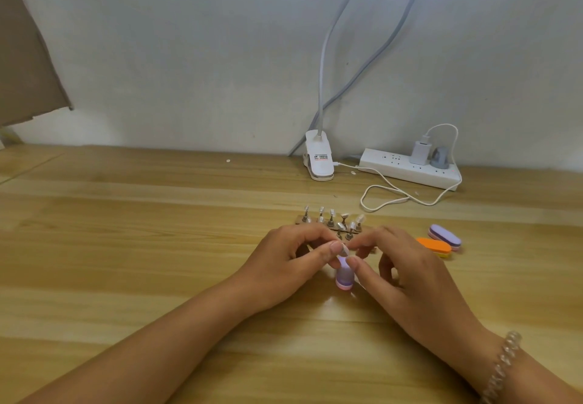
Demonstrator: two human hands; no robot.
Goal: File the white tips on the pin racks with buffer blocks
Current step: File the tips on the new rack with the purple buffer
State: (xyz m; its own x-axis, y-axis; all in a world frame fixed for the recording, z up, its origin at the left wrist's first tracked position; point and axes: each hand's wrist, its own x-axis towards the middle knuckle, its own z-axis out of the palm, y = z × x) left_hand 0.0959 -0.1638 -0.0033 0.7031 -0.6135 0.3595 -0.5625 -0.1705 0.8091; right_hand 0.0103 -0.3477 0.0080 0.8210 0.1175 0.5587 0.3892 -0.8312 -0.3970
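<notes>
Pale wooden table [157, 246] against a white wall, lit by a clip lamp [320, 164] next to a power strip [410, 168]. From the head view: working just in front of the pin racks [331, 224], close enough to brush the nearest pins. Pinching one white tip [344, 249] between thumb and forefinger of the left hand [284, 261]. Apparently gripping a purple buffer block [344, 274] in the curled right hand [400, 268], upper end up against the tip. Two spare blocks [438, 242] near the right hand, untouched. Could well flick the tip out of so slight a pinch by pressing or stroking too hard. Might scuff the pinching fingertips, given how little of the tip shows. Could also knock the racks with a knuckle and tilt the mounted tips.
</notes>
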